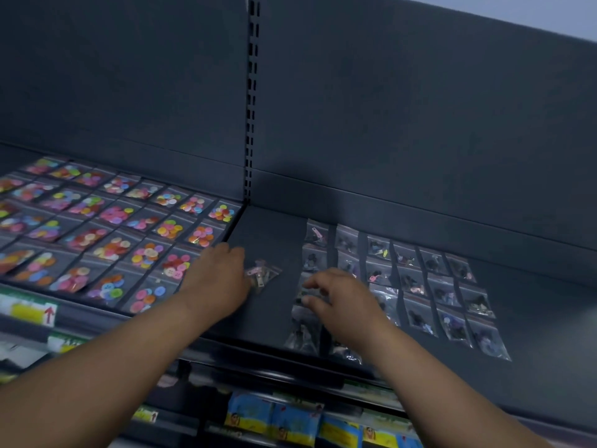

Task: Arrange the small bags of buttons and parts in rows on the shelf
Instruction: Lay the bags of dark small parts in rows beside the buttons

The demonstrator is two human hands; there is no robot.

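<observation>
Dark grey retail shelving: tall back panel (420, 108) with a slotted upright (252, 92) dividing two bays. Light is dim; the view is slightly motion-blurred.

The shelf (271, 227) is a flat, smooth dark deck, level or nearly so. Its left bay is filled with bags of coloured buttons (113, 234) in close rows. The right bay holds a grid of bags of dark parts (416, 286), with bare deck to the right of it and a bare strip between the two groups. Price labels (29, 310) run along the front edge; yellow and blue packets (290, 425) hang on the level below.

One loose bag (263, 273) with pale pink parts lies in the bare strip, touching or just beside the fingertips of the left hand (216, 282). That hand is palm down with fingers curled; whether it pinches the bag I cannot tell. The right hand (339, 295) is spread, palm down, fingers loosely apart over the left column of the dark-parts grid; contact not resolvable.

Handling judgement: bags are light, limp clear plastic, slippery on the smooth deck, contents loose and shifting. Likely best taken by a corner or top seam with thumb and finger, or slid flat under the fingertips. Low breakage risk; main risk is nudging neighbouring bags out of line.
</observation>
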